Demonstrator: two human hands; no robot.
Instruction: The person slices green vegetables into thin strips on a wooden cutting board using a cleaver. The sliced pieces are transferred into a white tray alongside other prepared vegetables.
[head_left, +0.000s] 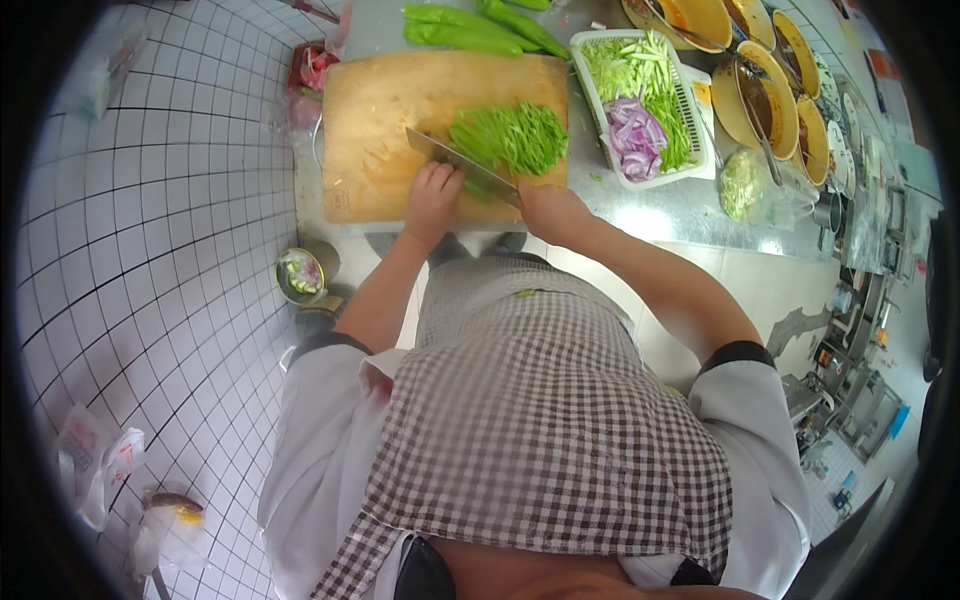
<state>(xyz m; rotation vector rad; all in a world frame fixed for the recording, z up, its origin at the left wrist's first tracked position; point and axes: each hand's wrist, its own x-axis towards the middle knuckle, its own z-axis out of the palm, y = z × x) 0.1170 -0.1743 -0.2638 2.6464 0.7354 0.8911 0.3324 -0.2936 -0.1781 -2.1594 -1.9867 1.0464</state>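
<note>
My right hand (551, 210) is closed on the handle of a broad-bladed kitchen knife (465, 166), whose blade slants up to the left over a wooden cutting board (367, 97). Against the blade's near side rests my left hand (436, 196), fingers bent. Whether it pinches anything is hidden. Finely sliced green pepper (529, 139) lies heaped just beyond the blade, partly blurred. Several whole long green peppers (457, 30) lie past the board's far edge. To the right, a white plastic basket (701, 150) holds sliced red onion (636, 139), green strips and pale shredded vegetable.
Yellow bowls (724, 105) of sauces with spoons stand at the far right of the metal counter (645, 221). A bag of shredded vegetable (742, 187) lies nearer. A tiled wall (187, 187) bounds the left, with a bin (300, 276) of scraps below the counter.
</note>
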